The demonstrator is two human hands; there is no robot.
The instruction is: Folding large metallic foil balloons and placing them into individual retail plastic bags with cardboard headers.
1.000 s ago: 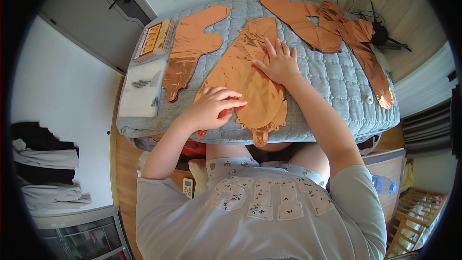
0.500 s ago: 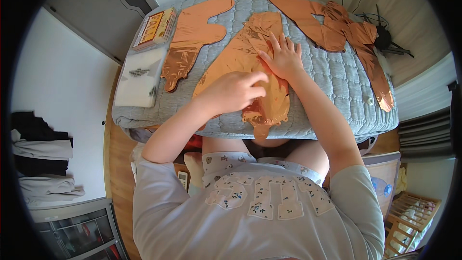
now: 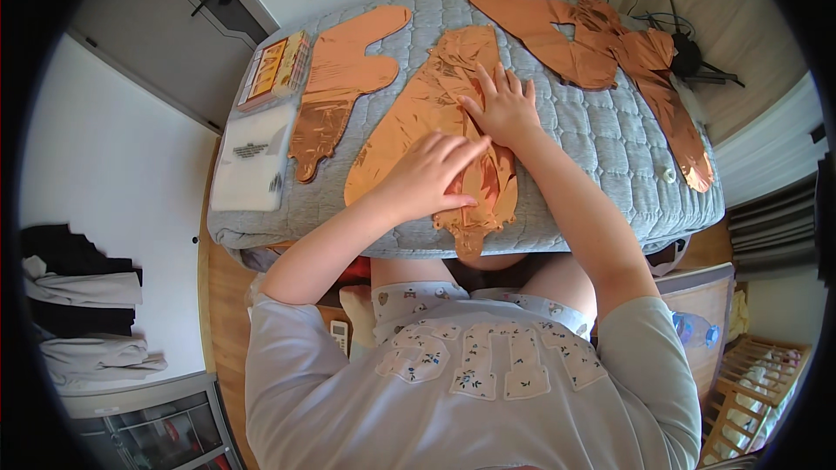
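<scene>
A flat, uninflated copper-coloured foil balloon (image 3: 387, 144) lies on the quilted bed in front of me, creased and shiny, its scalloped tab end toward me at the bed's edge. My right hand (image 3: 505, 109) rests on its right side with the fingers spread. Over the near part of the same balloon is my left hand (image 3: 427, 176), thumb and fingers apart, seemingly touching the foil and gripping nothing that I can see. To the left lies another flat foil balloon (image 3: 348, 57), partly folded. A third, crumpled foil balloon (image 3: 601, 57) stretches along the right side.
Grey quilted bedding (image 3: 566, 170) carries everything. At its left are a boxed package (image 3: 270, 70) and a white plastic-wrapped packet (image 3: 252, 157). A black device with rod-like arms (image 3: 688, 54) sits at the right back. A small white roll (image 3: 668, 174) lies near the right edge.
My left hand has gone from curled fingers above the foil to a flatter, spread pose, the thumb now lower. The right hand stays on the balloon. The whole view has shifted slightly.
</scene>
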